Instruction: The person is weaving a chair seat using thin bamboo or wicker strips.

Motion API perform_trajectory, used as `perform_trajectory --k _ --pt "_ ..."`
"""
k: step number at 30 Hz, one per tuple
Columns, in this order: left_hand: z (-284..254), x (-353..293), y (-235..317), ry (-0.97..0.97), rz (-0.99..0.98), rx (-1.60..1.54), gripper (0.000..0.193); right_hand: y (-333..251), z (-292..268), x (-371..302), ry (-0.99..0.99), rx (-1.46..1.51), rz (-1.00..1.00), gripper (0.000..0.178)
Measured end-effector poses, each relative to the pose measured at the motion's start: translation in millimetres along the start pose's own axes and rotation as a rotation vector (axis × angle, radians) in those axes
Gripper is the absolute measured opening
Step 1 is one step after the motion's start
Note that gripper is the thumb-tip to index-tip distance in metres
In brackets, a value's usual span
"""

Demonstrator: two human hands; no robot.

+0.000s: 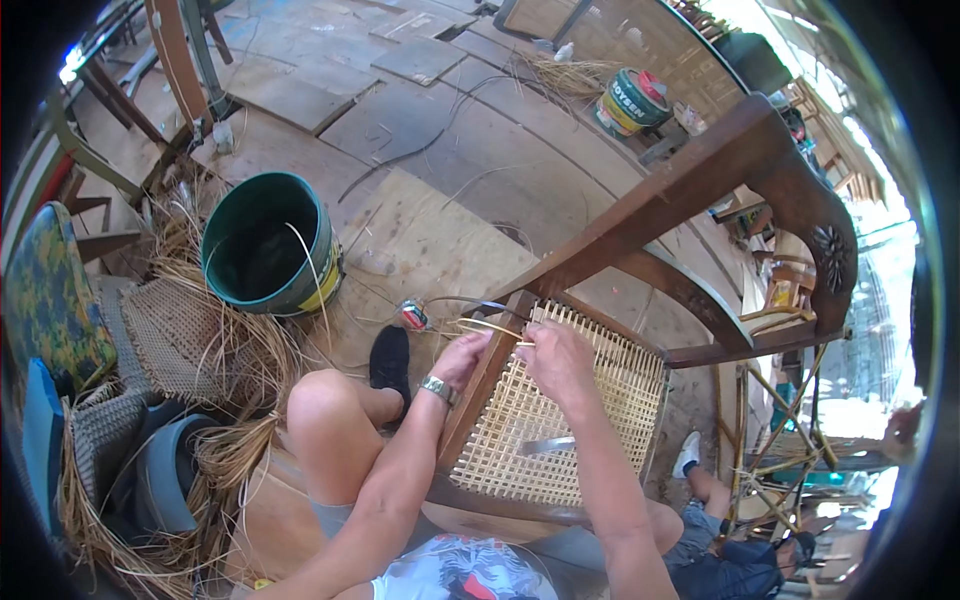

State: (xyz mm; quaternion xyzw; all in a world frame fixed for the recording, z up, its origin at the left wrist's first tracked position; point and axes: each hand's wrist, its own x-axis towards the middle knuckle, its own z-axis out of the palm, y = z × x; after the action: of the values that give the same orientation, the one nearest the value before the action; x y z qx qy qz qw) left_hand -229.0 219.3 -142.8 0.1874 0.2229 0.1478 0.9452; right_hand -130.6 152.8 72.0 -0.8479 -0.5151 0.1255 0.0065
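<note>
A wooden chair (655, 205) with carved back lies tilted across my lap, its woven cane seat (510, 425) facing me. With fingers closed, my right hand (560, 362) pinches a pale cane strand (495, 328) at the seat's far left corner. The strand bows out over the seat rail toward my left hand (462, 362). That hand is curled against the rail's outer side, fingertips pressed together; what they grip is hidden. A watch is on my left wrist. Below my right hand, a flat metal strip (548, 445) rests on the weave.
A dark green bucket (265, 245) stands left, beside heaped loose cane (230, 350) and blue curved pieces (165, 470). A small can (413, 315) sits beyond my left hand. Another bucket (632, 103) stands far back. At right is another person's leg (705, 485).
</note>
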Motion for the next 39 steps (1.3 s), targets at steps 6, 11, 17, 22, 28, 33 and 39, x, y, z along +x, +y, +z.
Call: perform_trajectory --k 6,11,17,22,28,33,39 --pt "-23.3 -10.1 0.2 0.364 -0.183 -0.224 0.042 -9.5 8.9 -4.0 0.148 -0.131 -0.145 0.019" --pt "-4.1 -12.8 3.2 -0.119 -0.158 -0.221 0.057 -0.2 37.4 -10.0 0.296 0.115 -0.082 0.019" --pt "-94.7 12.6 -22.8 0.593 0.105 -0.113 0.032 -10.7 39.4 -14.3 0.354 0.366 -0.077 0.019" --pt "-3.1 -10.5 -3.4 -0.037 -0.261 -0.241 0.042 34.5 33.0 -45.4 0.450 0.421 0.103 0.021" --pt "-7.6 -1.3 11.9 -0.143 -0.090 -0.159 0.025 46.2 -62.8 -68.3 0.716 0.175 0.004 0.018" --pt "3.4 11.6 16.0 0.167 -0.181 -0.243 0.025 76.1 -225.1 -54.7 1.201 -0.139 -0.106 0.024" --pt "-9.7 43.9 4.2 0.090 -0.058 -0.343 0.023 186.4 -375.8 -6.6 0.920 0.077 0.047 0.033"
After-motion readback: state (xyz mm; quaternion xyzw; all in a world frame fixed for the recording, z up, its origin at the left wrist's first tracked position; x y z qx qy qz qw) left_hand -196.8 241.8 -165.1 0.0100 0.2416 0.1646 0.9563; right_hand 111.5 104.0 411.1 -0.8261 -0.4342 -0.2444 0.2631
